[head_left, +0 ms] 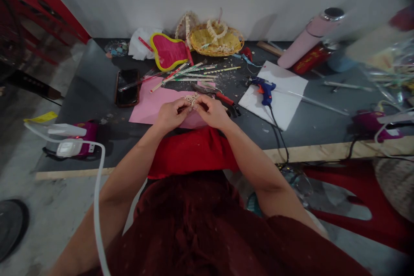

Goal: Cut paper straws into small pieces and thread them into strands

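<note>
Over the front of the table, my left hand (pixel 172 115) and my right hand (pixel 212 112) meet with fingertips pinched around a small beige, knobbly piece (pixel 191 98). It looks made of many little bead-like bits; its exact kind is too small to tell. Beneath both hands lies a pink sheet of paper (pixel 142 110). Just beyond my right hand rest pliers with red handles (pixel 224 98). Several thin patterned paper sticks (pixel 194 74) are spread behind the hands.
A phone (pixel 127 88) lies left. Behind are a heart-shaped pink-and-yellow piece (pixel 170 53) and a yellow wicker basket (pixel 197 47) with beige chains. Rightward: a blue glue gun (pixel 265 90) on a white board (pixel 291 84), its cord hanging down, and a pink flask (pixel 307 39).
</note>
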Tool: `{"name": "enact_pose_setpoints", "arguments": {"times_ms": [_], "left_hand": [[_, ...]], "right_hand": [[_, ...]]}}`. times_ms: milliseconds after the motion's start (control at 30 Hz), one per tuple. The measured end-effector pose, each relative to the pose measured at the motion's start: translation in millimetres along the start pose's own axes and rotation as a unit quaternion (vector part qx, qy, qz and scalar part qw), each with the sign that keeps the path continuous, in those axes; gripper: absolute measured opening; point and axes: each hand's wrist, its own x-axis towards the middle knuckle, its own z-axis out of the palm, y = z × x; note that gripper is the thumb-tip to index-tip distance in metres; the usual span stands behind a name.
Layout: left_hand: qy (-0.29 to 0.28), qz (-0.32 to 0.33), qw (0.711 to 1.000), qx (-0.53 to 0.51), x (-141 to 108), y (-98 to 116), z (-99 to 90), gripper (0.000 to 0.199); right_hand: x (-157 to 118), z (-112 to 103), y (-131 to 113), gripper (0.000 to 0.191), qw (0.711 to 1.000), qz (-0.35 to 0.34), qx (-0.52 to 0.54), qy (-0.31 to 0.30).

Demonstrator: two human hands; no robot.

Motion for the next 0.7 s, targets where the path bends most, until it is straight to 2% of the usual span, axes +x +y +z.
{"name": "enact_pose_setpoints", "arguments": {"times_ms": [433, 700], "left_hand": [[0.018, 0.02, 1.0, -0.007, 0.3, 1.7, -3.1, 0.014], [0.01, 0.017, 0.994, -0.104, 0.7, 3.6, -2.1, 0.017]], "right_hand": [[1.5, 0.5, 1.5, 0.015, 0.997, 0.004, 0.074, -0.02], [2.2, 1.6, 1.6, 0.014, 0.996, 0.009, 0.09, -0.015]]}}
